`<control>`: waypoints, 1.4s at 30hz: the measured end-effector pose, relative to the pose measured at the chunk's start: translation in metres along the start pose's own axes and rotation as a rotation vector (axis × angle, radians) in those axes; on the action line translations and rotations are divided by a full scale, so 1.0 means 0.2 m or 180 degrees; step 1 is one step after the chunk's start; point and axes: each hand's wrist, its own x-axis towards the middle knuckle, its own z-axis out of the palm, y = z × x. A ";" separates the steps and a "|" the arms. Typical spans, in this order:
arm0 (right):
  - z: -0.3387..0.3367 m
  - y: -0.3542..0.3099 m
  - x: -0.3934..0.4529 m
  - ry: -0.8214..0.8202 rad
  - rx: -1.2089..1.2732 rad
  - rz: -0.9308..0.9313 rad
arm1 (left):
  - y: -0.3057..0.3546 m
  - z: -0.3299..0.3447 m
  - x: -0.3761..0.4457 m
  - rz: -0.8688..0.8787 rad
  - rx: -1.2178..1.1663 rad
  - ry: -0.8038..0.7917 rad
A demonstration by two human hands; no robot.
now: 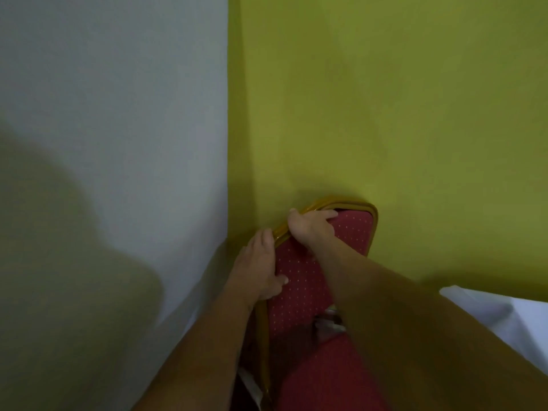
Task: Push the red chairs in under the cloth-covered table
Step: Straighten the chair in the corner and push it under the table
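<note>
Left hand point(259, 269) and right hand point(311, 226) both clasped on the red chair point(299, 280) backrest's gold frame.

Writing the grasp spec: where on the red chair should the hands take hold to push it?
Grip the gold frame along the top of the chair backrest, from behind and above. Left hand wraps the left edge, right hand the top rail: a thin rounded bar, two spread grips to steer.
</note>
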 end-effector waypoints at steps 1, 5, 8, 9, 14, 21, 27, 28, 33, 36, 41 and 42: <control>0.01 0.00 0.00 0.0023 0.0001 0.0003 | 0.00 0.00 0.00 -0.0009 -0.0071 0.0042; 0.02 0.01 0.02 0.0078 0.0091 -0.0007 | 0.03 0.00 0.00 -0.0126 -0.0237 0.0085; 0.01 0.02 0.02 0.0029 0.0079 -0.0055 | 0.05 -0.01 -0.02 -0.0268 -0.0273 -0.0006; 0.01 0.03 0.02 0.0023 0.0076 -0.0053 | 0.06 -0.01 -0.03 -0.0293 -0.0250 -0.0019; 0.01 0.07 -0.01 -0.0075 0.0166 -0.0054 | 0.10 0.00 -0.11 -0.0372 -0.0248 -0.0018; -0.05 0.19 -0.13 -0.0225 0.0053 -0.0269 | 0.16 0.04 -0.32 -0.0410 -0.0413 -0.0113; -0.13 0.34 -0.23 -0.0326 -0.0058 -0.0311 | 0.08 -0.09 -0.41 0.0096 -0.0638 -0.0780; -0.14 0.36 -0.25 -0.0333 -0.0063 -0.0320 | 0.05 -0.13 -0.39 0.0046 -0.0548 -0.0679; -0.06 0.48 -0.38 -0.0385 0.0140 0.0020 | 0.05 -0.38 -0.22 -0.0286 -0.0604 -0.0097; -0.01 0.53 -0.43 -0.0453 0.0198 0.0180 | 0.22 -0.45 -0.12 -0.0165 -0.0522 -0.0205; -0.02 0.64 -0.55 -0.0619 0.0216 0.0067 | 0.59 -0.31 -0.10 -0.0060 -0.0499 -0.0877; -0.02 0.66 -0.57 -0.0635 0.0203 0.0037 | 0.64 -0.26 -0.11 -0.0093 -0.0512 -0.0954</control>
